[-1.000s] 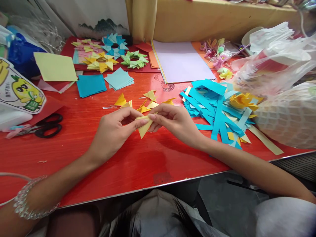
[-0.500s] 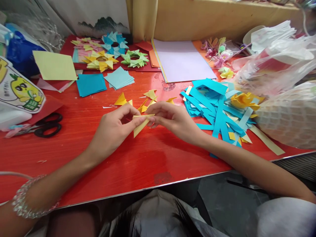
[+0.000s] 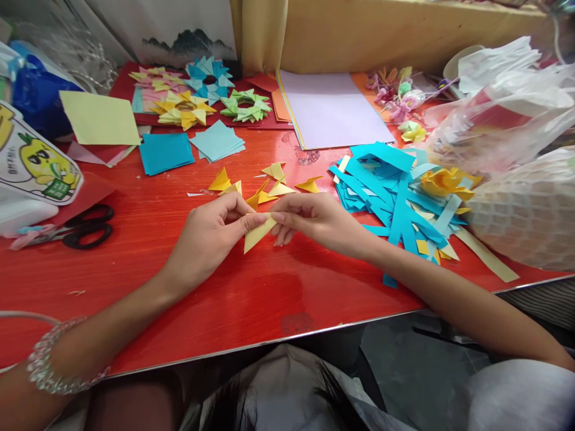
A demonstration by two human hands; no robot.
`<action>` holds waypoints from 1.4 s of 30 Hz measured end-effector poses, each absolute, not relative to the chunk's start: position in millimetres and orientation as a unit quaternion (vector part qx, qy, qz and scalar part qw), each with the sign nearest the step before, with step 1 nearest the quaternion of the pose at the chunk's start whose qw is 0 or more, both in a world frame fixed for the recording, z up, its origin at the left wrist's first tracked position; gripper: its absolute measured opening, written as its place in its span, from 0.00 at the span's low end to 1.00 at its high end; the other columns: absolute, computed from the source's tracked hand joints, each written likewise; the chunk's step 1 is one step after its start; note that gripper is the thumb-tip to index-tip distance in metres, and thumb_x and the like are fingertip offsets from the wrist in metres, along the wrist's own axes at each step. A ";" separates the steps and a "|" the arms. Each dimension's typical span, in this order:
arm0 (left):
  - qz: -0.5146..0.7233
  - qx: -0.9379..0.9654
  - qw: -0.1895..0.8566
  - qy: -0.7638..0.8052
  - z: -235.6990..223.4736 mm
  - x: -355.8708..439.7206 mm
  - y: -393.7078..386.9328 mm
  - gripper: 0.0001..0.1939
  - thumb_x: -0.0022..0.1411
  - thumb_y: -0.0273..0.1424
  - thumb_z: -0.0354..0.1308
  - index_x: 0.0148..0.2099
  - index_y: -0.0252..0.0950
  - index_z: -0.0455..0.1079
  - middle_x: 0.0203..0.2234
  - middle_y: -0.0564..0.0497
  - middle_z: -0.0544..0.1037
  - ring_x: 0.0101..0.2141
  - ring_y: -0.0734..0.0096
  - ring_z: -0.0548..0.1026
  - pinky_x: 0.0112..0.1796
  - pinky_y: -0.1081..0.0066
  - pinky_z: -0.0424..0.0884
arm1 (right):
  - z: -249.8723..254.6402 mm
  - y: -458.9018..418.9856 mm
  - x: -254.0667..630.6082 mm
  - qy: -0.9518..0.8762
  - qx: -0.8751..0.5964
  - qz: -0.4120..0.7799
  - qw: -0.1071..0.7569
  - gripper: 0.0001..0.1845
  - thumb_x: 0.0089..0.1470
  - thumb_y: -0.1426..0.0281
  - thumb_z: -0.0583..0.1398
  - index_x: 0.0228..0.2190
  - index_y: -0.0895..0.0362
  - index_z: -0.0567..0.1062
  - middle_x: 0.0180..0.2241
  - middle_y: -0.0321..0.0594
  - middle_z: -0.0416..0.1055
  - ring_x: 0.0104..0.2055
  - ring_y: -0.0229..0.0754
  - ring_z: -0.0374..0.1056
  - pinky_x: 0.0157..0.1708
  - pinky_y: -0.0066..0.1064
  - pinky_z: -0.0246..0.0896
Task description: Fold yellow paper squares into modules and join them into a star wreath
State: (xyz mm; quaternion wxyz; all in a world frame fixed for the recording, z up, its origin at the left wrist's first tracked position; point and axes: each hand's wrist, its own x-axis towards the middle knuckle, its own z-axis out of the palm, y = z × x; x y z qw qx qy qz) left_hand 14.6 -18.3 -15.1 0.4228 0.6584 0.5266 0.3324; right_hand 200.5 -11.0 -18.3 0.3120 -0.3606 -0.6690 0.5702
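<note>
A small folded piece of pale yellow paper (image 3: 257,237) is pinched between my two hands above the red table (image 3: 215,317). My left hand (image 3: 211,230) grips its left side with thumb and index finger. On the right, the thumb and fingers of my right hand (image 3: 317,224) press its upper right corner. Just beyond my fingers lie several folded yellow paper pieces (image 3: 281,187), deep yellow and pale. The fold's underside is hidden by my fingers.
Behind are blue paper squares (image 3: 166,154), light blue squares (image 3: 218,141), folded paper rings (image 3: 245,106) and lilac sheets (image 3: 336,111). Blue paper strips (image 3: 395,203) pile up at right beside a netted bag (image 3: 525,209). Black-handled scissors (image 3: 87,227) lie at left.
My right hand has drawn slightly down, its fingertips now at the paper's corner. The paper's flat top edge has become a slanted triangle, and more yellow pieces show behind.
</note>
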 end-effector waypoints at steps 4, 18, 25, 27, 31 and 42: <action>0.318 0.666 0.436 0.514 -12.3 14.9 -17.4 0.14 0.55 0.42 0.60 0.30 0.36 0.67 0.24 0.55 0.72 0.26 0.75 0.68 0.25 0.76 0.61 | -17.9 -11.4 202.2 -0.685 -0.361 0.549 0.315 0.14 0.55 0.62 0.58 0.31 0.62 0.71 0.26 0.38 0.71 0.26 0.33 0.71 0.29 0.26 0.68; 0.308 0.700 0.410 0.497 -12.4 12.4 -17.6 0.12 0.57 0.40 0.58 0.29 0.36 0.68 0.24 0.56 0.69 0.25 0.77 0.65 0.25 0.76 0.60 | -20.6 -12.3 199.5 -0.679 -0.363 0.560 0.305 0.14 0.55 0.62 0.58 0.30 0.62 0.72 0.24 0.39 0.72 0.26 0.35 0.71 0.30 0.28 0.69; 0.304 0.681 0.438 0.502 -10.7 14.3 -17.7 0.12 0.56 0.41 0.59 0.30 0.37 0.68 0.24 0.55 0.71 0.26 0.75 0.68 0.27 0.75 0.63 | -23.0 -13.0 198.8 -0.653 -0.360 0.579 0.329 0.15 0.54 0.60 0.59 0.30 0.62 0.71 0.24 0.37 0.71 0.25 0.34 0.71 0.28 0.27 0.70; 0.286 0.664 0.477 0.500 -10.1 15.1 -17.0 0.12 0.55 0.40 0.61 0.30 0.37 0.68 0.24 0.54 0.73 0.27 0.75 0.71 0.28 0.76 0.66 | -24.8 -12.4 199.2 -0.645 -0.365 0.572 0.352 0.15 0.54 0.60 0.59 0.30 0.62 0.71 0.25 0.37 0.70 0.25 0.34 0.71 0.27 0.27 0.69; 0.289 0.637 0.512 0.499 -12.0 15.6 -15.2 0.13 0.53 0.37 0.63 0.25 0.36 0.64 0.20 0.56 0.72 0.23 0.76 0.71 0.27 0.76 0.68 | -25.9 -9.9 199.4 -0.622 -0.362 0.602 0.347 0.15 0.54 0.60 0.59 0.29 0.62 0.70 0.24 0.35 0.69 0.23 0.32 0.70 0.25 0.25 0.68; 0.288 0.619 0.532 0.501 -12.4 13.0 -10.7 0.11 0.53 0.39 0.62 0.28 0.37 0.72 0.21 0.54 0.72 0.24 0.74 0.70 0.28 0.75 0.66 | -23.3 -7.7 202.9 -0.649 -0.373 0.561 0.355 0.13 0.57 0.62 0.57 0.31 0.61 0.70 0.25 0.37 0.71 0.26 0.33 0.71 0.27 0.24 0.69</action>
